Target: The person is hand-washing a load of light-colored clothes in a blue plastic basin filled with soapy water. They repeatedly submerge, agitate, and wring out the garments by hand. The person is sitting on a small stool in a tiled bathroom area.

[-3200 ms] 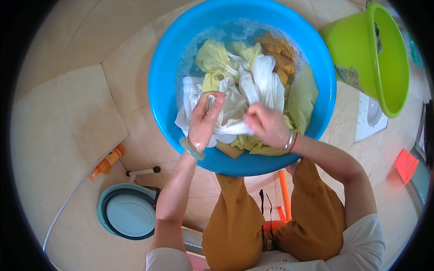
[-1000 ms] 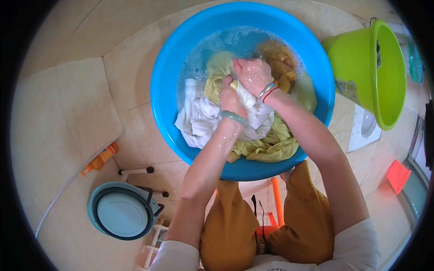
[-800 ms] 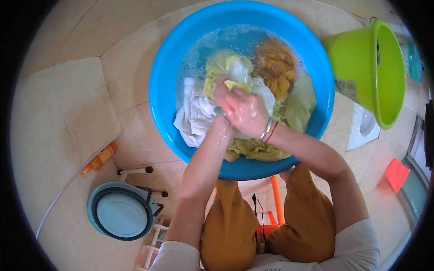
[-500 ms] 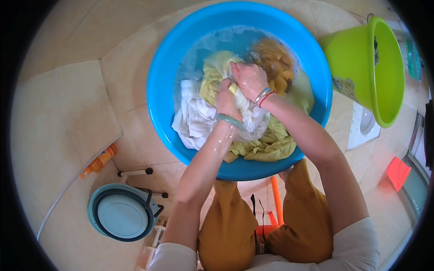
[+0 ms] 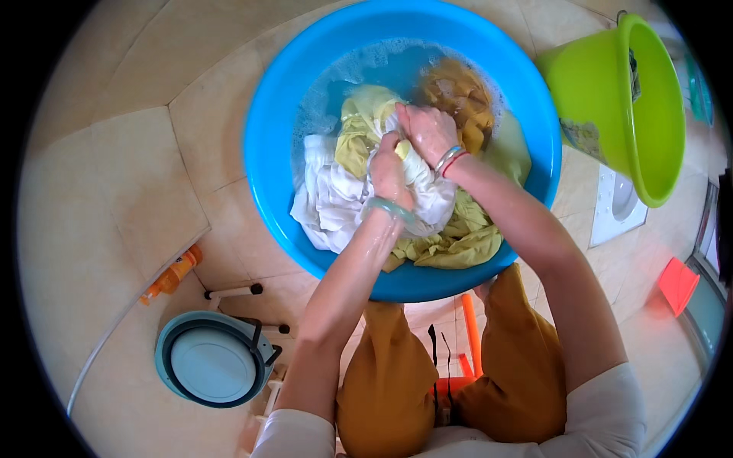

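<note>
A large blue basin [image 5: 263,179] holds soapy water and wet clothes. My left hand [image 5: 389,172], with a pale green bangle at the wrist, is closed on a bunched white-and-yellow cloth [image 5: 369,114] near the basin's middle. Close beside it, my right hand [image 5: 429,136] grips the same cloth, fingers curled. That wrist wears a silver bangle and a red cord. A small pale-yellow bit shows between the hands; whether it is cloth or soap I cannot tell. White fabric [image 5: 328,195] lies at the left, yellow-green fabric [image 5: 458,244] nearer me, and a brown garment [image 5: 462,95] soaks at the far right.
A lime-green bucket [image 5: 592,95] stands tilted right of the basin, a white floor fixture [image 5: 615,206] beyond it. At lower left are a grey-blue folding basin [image 5: 214,366] and an orange bottle [image 5: 174,273]. A red-orange object [image 5: 678,290] is at far right. My knees flank the basin's near side.
Both hands have shifted slightly to the right, still gripping the bunched cloth. The white fabric between them has turned a little. The view has shifted slightly too.
</note>
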`<action>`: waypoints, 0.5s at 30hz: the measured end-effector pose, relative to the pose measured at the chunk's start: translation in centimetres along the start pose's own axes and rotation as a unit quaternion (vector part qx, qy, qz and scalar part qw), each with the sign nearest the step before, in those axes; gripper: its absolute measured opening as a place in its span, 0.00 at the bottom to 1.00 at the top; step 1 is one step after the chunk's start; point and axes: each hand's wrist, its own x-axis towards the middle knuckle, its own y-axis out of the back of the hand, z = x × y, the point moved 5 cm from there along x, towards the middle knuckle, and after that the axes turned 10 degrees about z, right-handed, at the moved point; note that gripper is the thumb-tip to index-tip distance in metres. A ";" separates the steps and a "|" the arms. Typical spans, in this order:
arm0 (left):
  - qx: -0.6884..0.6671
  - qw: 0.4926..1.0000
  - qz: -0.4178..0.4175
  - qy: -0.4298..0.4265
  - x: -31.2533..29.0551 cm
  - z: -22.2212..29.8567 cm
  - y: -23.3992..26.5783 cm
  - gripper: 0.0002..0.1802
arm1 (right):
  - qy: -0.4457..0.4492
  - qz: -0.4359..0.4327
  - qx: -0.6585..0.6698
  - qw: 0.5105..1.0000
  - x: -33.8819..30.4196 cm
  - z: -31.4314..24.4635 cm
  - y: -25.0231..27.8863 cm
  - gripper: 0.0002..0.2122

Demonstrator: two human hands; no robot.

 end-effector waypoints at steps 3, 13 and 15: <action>-0.054 0.996 -0.039 0.059 1.7 -0.3 0.9 0.11 | 0.052 0.094 0.080 0.991 -2.1 -2.0 1.1 0.15; -0.088 0.993 -0.081 0.012 0.0 -0.1 2.1 0.15 | 0.040 -0.107 -0.038 0.993 -0.3 -4.3 0.9 0.17; 0.008 1.000 -0.016 0.001 -1.3 -0.1 0.5 0.15 | 0.001 0.003 0.005 1.000 0.5 -1.1 0.6 0.16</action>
